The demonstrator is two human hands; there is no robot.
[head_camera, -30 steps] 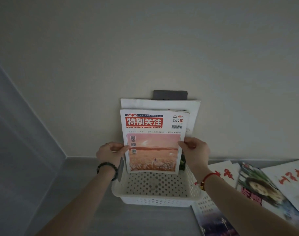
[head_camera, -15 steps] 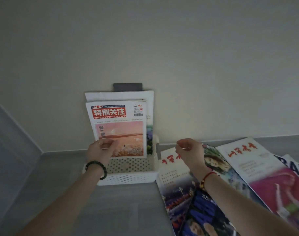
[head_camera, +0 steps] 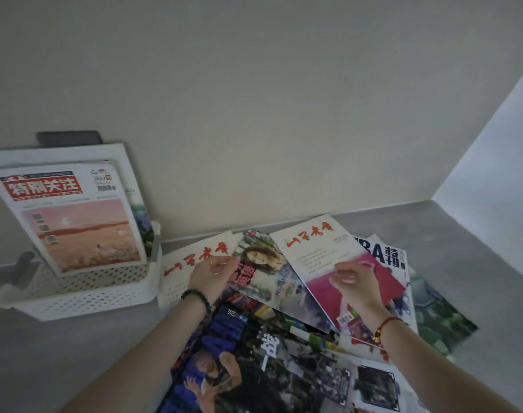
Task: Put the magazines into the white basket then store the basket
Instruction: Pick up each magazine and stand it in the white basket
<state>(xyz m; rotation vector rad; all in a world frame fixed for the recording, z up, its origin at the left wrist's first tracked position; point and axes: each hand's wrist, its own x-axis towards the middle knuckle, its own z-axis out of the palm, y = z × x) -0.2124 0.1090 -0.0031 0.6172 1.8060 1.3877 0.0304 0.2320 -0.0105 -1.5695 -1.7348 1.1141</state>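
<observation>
loose magazines [head_camera: 307, 293] lie fanned and overlapping on the counter [head_camera: 75, 353] right of the white basket [head_camera: 84, 296] — thin, glossy, floppy, likely slippery. left hand [head_camera: 212, 274] and right hand [head_camera: 354, 281] hover half-curled, pinching nothing — best pinch a spine edge.

I took it for a home: glossy magazines [head_camera: 307, 293] spread on a grey floor [head_camera: 60, 353] against plain walls [head_camera: 254, 99].
</observation>
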